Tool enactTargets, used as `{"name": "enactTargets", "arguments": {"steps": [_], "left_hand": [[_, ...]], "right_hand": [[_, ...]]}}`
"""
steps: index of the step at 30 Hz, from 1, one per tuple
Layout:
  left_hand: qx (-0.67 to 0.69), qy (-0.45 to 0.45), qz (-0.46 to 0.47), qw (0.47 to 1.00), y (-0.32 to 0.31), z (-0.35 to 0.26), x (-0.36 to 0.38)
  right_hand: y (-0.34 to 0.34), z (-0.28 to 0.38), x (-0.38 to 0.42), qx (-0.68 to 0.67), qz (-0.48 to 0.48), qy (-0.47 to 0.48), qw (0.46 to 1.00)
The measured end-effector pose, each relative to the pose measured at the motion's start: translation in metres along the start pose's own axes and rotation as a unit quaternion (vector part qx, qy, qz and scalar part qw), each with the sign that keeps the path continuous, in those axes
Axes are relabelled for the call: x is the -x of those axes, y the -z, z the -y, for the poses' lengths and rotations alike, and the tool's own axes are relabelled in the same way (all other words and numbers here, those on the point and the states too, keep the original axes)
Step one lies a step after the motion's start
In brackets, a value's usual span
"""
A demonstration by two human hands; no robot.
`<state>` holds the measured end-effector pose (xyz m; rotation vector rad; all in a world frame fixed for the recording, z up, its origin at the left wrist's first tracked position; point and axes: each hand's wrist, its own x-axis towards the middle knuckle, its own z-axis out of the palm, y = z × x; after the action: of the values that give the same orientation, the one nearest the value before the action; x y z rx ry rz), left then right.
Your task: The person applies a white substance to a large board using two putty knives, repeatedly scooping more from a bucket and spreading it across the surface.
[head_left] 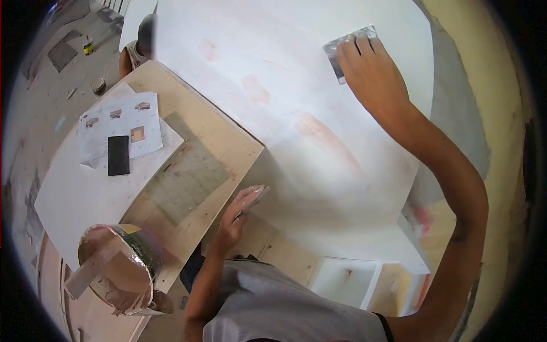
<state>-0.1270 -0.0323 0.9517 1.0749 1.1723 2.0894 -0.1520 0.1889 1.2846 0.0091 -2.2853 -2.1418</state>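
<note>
My right hand [373, 74] reaches up and is closed on a thin, square grey putty spreader [333, 58], its fingers laid over the top. The spreader lies against a large white panel [268, 34]. Lower down, my left hand [230, 223] grips a thin flat scraper [254, 198] smeared with pinkish putty, seen almost edge-on. Beside the left forearm, a bucket [149, 251] of pinkish-brown putty [122, 279] stands with a flat stick [94, 271] leaning in it. Faint pink smears [319, 134] mark the panel.
Printed sheets [91, 145] and a dark rectangular block [118, 155] lie on a white board [62, 199] over a wooden worktop [239, 142]. A person [139, 48] is partly hidden behind the panel. Floor at upper left holds a small tub [98, 85] and a yellow can [88, 47].
</note>
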Motion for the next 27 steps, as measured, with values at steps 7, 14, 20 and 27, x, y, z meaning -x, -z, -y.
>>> {"name": "enactTargets", "arguments": {"steps": [7, 14, 20, 27], "left_hand": [[0.108, 0.032, 0.006, 0.994, -0.025, 0.009, -0.004], [0.118, 0.096, -0.017, 0.988, -0.030, 0.031, 0.017], [0.167, 0.154, -0.084, 0.970, -0.011, 0.033, 0.044], [0.280, 0.178, -0.103, 0.938, -0.013, 0.008, 0.037]], "right_hand": [[-0.025, 0.006, 0.094, -0.041, -0.007, -0.039, 0.998], [-0.036, 0.031, 0.160, -0.083, 0.038, -0.097, 0.991], [-0.048, 0.084, 0.204, -0.132, 0.097, -0.179, 0.970], [-0.044, 0.144, 0.218, -0.203, 0.145, -0.257, 0.933]]}}
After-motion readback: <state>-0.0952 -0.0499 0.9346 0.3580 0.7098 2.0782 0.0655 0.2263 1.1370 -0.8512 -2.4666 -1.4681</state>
